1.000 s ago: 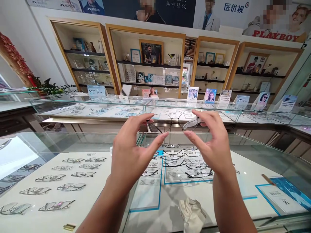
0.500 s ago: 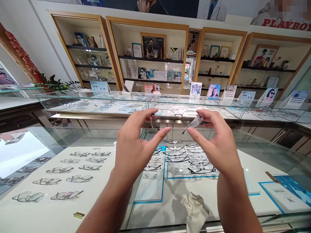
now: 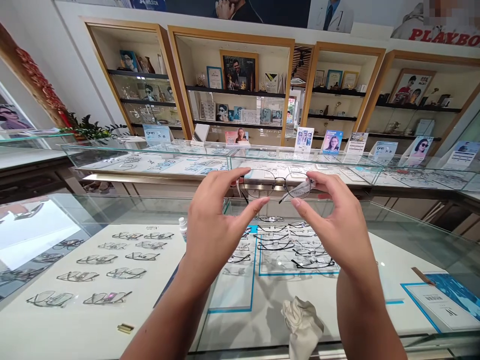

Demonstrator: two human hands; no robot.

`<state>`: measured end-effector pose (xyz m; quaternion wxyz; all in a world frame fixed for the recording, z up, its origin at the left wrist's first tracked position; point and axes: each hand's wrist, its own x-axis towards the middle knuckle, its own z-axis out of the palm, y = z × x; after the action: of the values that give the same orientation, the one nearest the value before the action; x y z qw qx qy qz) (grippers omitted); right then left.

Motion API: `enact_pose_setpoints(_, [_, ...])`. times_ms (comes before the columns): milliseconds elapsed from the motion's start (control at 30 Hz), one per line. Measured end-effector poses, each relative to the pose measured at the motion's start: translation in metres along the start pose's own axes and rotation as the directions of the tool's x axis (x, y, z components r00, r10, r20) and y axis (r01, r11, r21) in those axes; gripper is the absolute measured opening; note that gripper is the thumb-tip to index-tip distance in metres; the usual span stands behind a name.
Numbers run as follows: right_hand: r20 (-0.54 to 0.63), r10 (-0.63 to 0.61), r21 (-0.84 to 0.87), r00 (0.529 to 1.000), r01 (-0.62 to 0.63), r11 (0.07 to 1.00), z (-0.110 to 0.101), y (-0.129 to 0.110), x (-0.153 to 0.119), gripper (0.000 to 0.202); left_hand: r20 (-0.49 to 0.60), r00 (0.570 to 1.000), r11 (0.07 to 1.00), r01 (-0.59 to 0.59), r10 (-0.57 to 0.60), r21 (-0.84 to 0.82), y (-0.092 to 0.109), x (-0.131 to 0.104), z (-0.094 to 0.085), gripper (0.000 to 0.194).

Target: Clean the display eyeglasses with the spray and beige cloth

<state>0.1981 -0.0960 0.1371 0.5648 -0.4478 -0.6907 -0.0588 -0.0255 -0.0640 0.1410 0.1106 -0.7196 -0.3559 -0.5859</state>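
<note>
A pair of eyeglasses (image 3: 279, 181) with thin dark round rims is raised in front of me, above the glass display case (image 3: 240, 330). My left hand (image 3: 215, 220) pinches its left side near the hinge, index finger on top and thumb below. On the other side my right hand (image 3: 335, 215) grips the right end the same way. The temples point away and downward, and a clear tag or film shows by the right lens. Below the hands lies a crumpled pale cloth (image 3: 303, 320) on the near part of the case.
Rows of eyeglass frames (image 3: 97, 258) lie left in the case; more frames (image 3: 275, 245) lie on a blue-edged tray. A small white bottle (image 3: 183, 227) stands behind my left wrist. Printed card (image 3: 438, 300) at right. A second glass counter (image 3: 300, 160) and wooden shelves (image 3: 232, 37) stand behind.
The view has shifted slightly, so the scene sits a bit further right. The eyeglasses have moved a little right and turned slightly, still held by both hands. More of the white bottle shows.
</note>
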Motion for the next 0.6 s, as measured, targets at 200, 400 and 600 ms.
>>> enact_pose_setpoints(200, [0.043,0.002,-0.016,0.999,-0.002,1.0,0.0002,0.0018,0.0005,0.044,-0.011,1.0,1.0,-0.006,0.006,-0.006,0.0023,-0.0003,-0.0024,0.046])
enact_pose_setpoints(400, [0.072,0.01,-0.011,0.997,-0.009,1.0,0.0006,0.0024,0.0012,0.044,-0.03,0.999,1.0,-0.013,0.013,0.001,0.005,-0.0003,-0.0038,0.046])
enact_pose_setpoints(600, [0.057,0.021,-0.011,0.998,-0.021,1.0,0.0011,0.0015,0.0022,0.043,-0.016,1.0,1.0,-0.006,0.006,-0.007,0.002,0.0003,-0.0056,0.047])
